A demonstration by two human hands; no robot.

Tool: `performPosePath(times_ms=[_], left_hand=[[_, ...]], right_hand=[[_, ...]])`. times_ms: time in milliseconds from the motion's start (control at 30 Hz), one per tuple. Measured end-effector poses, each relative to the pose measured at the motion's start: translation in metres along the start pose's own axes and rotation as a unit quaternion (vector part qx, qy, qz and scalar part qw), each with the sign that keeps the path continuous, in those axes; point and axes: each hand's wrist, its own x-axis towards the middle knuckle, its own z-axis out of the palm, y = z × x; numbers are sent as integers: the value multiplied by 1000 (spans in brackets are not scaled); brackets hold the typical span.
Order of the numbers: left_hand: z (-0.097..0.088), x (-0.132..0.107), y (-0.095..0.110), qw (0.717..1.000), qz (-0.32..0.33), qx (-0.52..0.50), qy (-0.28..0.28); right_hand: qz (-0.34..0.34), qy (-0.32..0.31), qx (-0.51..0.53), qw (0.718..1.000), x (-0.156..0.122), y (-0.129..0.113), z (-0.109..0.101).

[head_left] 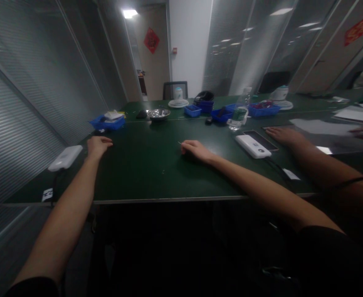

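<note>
Green desk carries everything, and its dark top is the main hazard: anything small dropped on it would be hard to find in this dim light. On its right side a co-worker's hand lies flat beside a dark tablet, near enough that a sideways sweep by either person could knock arms. The white power bank and its cable sit between that hand and the person's right hand, crowding that side. A blue tray, a water bottle and a metal bowl stand farther back, out of the way. The left hand rests on the desk near the tray, fingers loosely curled; whether they cover anything cannot be told. The right hand's fingers are pinched narrow on a thin pin, low over the desk's middle. A slack pinch could let it slip and be lost among the tiny specks nearby.
</note>
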Motion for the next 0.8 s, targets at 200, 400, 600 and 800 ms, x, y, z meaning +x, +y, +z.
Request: performPosePath(times_ms=[200, 400, 600, 800], left_hand=[[0, -1, 0, 999, 16, 34, -11], [-3, -4, 4, 994, 46, 94, -28], [-3, -9, 8, 991, 53, 116, -28], [4, -15, 22, 992, 106, 6, -69]], right_hand=[[-9, 1, -4, 1000, 2, 5, 0], [-4, -6, -17, 1000, 0, 0, -1], [1, -13, -21, 1000, -2, -4, -2], [-37, -3, -36, 999, -6, -3, 3]])
